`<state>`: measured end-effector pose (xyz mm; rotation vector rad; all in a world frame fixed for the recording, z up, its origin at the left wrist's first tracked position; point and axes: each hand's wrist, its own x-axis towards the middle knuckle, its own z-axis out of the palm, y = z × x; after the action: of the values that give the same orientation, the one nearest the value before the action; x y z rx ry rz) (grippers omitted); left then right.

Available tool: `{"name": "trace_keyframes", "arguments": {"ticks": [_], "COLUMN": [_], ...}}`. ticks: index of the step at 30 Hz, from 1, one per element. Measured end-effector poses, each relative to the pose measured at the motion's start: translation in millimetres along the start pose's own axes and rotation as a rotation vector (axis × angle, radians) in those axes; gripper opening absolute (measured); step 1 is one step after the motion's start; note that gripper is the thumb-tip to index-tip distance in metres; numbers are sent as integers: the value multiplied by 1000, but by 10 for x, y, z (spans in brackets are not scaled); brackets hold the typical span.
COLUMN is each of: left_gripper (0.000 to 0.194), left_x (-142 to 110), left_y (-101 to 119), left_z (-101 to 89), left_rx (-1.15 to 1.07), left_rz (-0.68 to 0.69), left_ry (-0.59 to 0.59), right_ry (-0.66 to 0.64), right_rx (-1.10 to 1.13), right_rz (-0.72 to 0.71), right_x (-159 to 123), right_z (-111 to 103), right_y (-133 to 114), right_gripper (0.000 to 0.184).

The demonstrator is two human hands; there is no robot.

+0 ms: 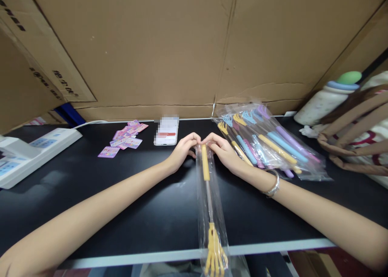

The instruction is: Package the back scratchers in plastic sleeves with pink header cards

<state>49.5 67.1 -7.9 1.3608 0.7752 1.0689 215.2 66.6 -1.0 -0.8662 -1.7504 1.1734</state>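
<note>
A yellow back scratcher (205,163) lies in a long clear plastic sleeve (200,204) in the middle of the table. Its handle points away from me, and its hand-shaped claw end hangs past the front table edge. My left hand (184,147) pinches the far end of the sleeve from the left. From the right, my right hand (222,149) grips the same end, with its fingertips close to the left ones. Both hands are closed on the plastic just beyond the handle's tip. A silver bracelet (273,184) circles my right wrist.
To the right lies a pile of bagged back scratchers (269,137) in several colours. A white bottle (324,101) and a bag with brown straps (360,135) stand farther right. Small purple cards (125,137), a phone (166,131) and a power strip (45,149) lie to the left. Cardboard (151,46) walls the back.
</note>
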Motion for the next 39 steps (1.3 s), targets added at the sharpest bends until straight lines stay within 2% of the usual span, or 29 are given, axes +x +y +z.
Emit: {"name": "trace_keyframes", "arguments": {"ticks": [8, 26, 39], "left_gripper": [20, 12, 15], "left_x": [-29, -22, -15], "left_y": [42, 57, 35], "left_z": [37, 48, 45], "left_rx": [73, 27, 27], "left_rz": [9, 0, 22], "left_ry": [-8, 61, 42], "right_ry": [23, 14, -51], "right_rx": [-30, -67, -5], "right_rz": [-25, 0, 7], "right_x": [8, 3, 5], "right_z": [-4, 6, 12], "right_y": [-5, -40, 11], "right_gripper": [12, 15, 12]}}
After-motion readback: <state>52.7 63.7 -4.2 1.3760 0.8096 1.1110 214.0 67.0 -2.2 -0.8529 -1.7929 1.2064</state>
